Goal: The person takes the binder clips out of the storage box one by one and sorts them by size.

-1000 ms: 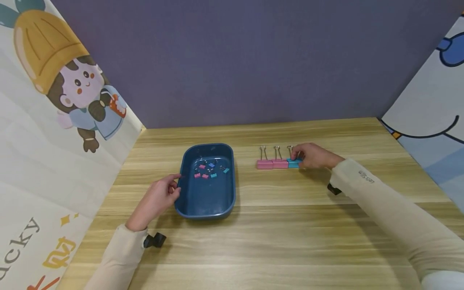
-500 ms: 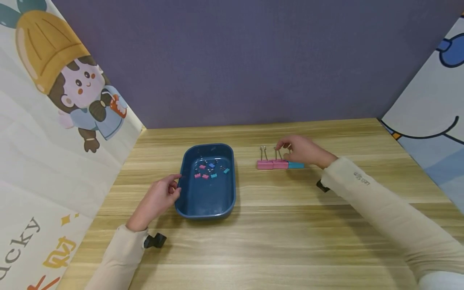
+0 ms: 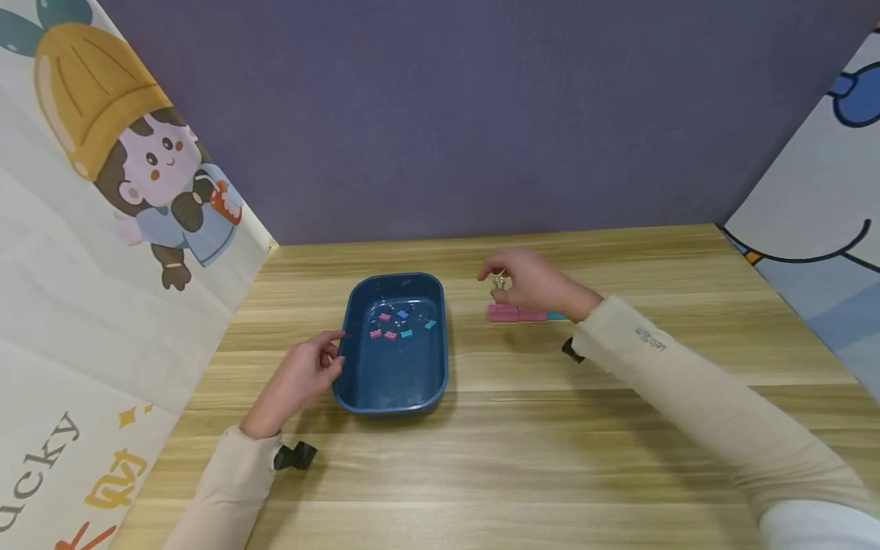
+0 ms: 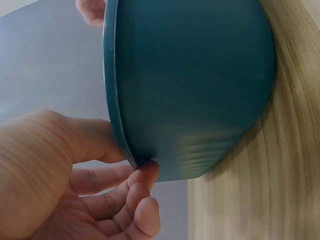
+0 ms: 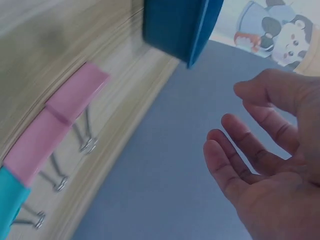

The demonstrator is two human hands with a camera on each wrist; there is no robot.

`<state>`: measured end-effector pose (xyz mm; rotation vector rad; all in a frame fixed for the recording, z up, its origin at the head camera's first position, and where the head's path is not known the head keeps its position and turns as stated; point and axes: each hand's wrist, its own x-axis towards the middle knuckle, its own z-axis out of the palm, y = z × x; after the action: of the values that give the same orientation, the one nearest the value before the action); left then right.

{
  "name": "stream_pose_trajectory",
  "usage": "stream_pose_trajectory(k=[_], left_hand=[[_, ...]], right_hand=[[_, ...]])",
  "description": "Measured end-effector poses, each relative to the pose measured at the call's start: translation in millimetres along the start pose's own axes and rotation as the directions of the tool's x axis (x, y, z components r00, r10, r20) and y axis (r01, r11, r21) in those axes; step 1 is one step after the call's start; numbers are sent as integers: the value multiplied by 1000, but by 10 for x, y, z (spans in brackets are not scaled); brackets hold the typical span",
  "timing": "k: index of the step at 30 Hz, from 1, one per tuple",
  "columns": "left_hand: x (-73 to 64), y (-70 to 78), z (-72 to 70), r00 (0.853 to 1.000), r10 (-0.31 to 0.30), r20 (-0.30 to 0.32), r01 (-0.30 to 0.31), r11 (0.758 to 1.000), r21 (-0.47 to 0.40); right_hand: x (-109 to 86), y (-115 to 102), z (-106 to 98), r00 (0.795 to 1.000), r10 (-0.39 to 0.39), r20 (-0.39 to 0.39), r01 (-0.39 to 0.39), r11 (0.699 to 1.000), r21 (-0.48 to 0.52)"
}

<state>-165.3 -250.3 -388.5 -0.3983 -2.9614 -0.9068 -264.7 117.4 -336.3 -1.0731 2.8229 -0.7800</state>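
My left hand (image 3: 301, 376) pinches the left rim of a dark blue plastic bin (image 3: 395, 382); in the left wrist view, the thumb lies over the rim with fingertips beneath it. Several small pink, teal and blue binder clips (image 3: 407, 334) lie loose inside. To the bin's right, two large pink binder clips (image 5: 41, 144) and a teal binder clip (image 5: 11, 196) stand in a row, wire handles towards the back. Above the row's left end hovers my right hand (image 3: 532, 283), fingers loosely bent and holding nothing. It partly hides the row in the head view.
The wooden tabletop (image 3: 481, 466) ends against a purple-grey back panel (image 3: 481, 114). Cartoon-printed panels flank it, the left panel (image 3: 82, 252) with a figure in a yellow hat. Both wrists wear black camera mounts.
My right hand has let go of the teal binder clip and travelled left along the row to above its left end. The left hand stays on the bin's rim.
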Motion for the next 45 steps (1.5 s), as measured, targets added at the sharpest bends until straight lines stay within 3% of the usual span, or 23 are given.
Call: stream_pose_trajectory(k=[7, 26, 37, 45], left_hand=[[-8, -8, 3, 1000, -10, -2, 10, 1000, 11], [1, -1, 3, 1000, 16, -18, -16, 1000, 10], [21, 14, 6, 1000, 16, -6, -16, 1000, -2], [24, 4, 2, 1000, 5, -2, -5, 1000, 3]], right_hand=[[152, -226, 151, 997, -75, -7, 75, 997, 7], [567, -666, 671, 977, -87, 193, 73, 994, 77], [742, -670, 890, 948, 3, 318, 10, 999, -41], [865, -714, 964, 923, 38, 383, 23, 988, -154]])
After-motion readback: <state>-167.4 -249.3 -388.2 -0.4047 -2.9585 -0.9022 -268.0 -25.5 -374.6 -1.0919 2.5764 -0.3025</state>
